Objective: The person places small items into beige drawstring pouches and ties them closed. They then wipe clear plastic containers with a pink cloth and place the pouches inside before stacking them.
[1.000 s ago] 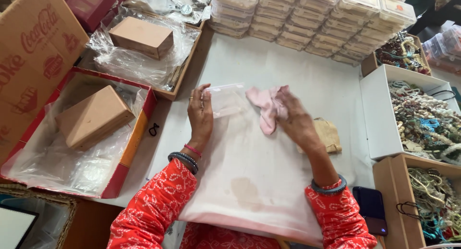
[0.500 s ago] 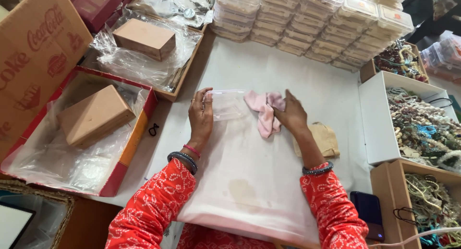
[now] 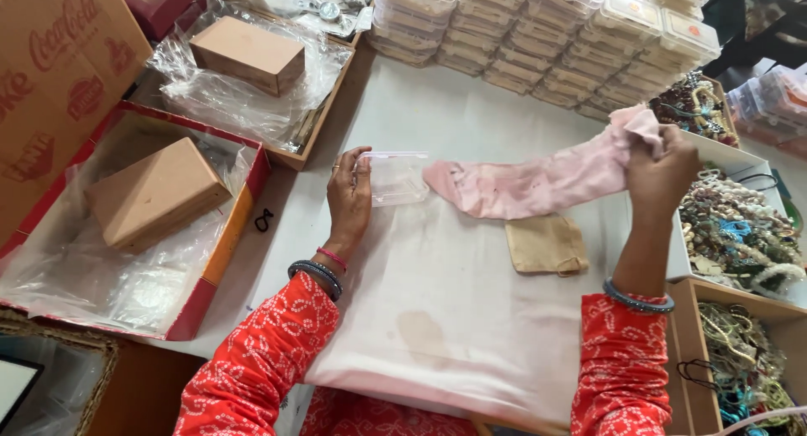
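Both forearms, in red patterned sleeves with bangles at the wrists, reached forward over a white cloth point(image 3: 437, 318) spread across the table point(image 3: 471, 116). A small tan pouch point(image 3: 546, 244) lay flat on that cloth, between the two arms and untouched. The left hand point(image 3: 349, 199) stood on its edge, wrist straight, fingers curled around the left end of a small clear plastic box point(image 3: 395, 177) that rested on the cloth. The right hand point(image 3: 661, 174) was raised above the table and off to the right, forearm near upright, fingers closed in a pinch on one end of a long pink cloth point(image 3: 538, 182). The pink cloth hung stretched between that hand and the box, its low end lying just beside the box's right side. Farther back stood stacked clear lidded containers point(image 3: 538, 32); at right, a white box of beaded jewellery point(image 3: 740, 217).
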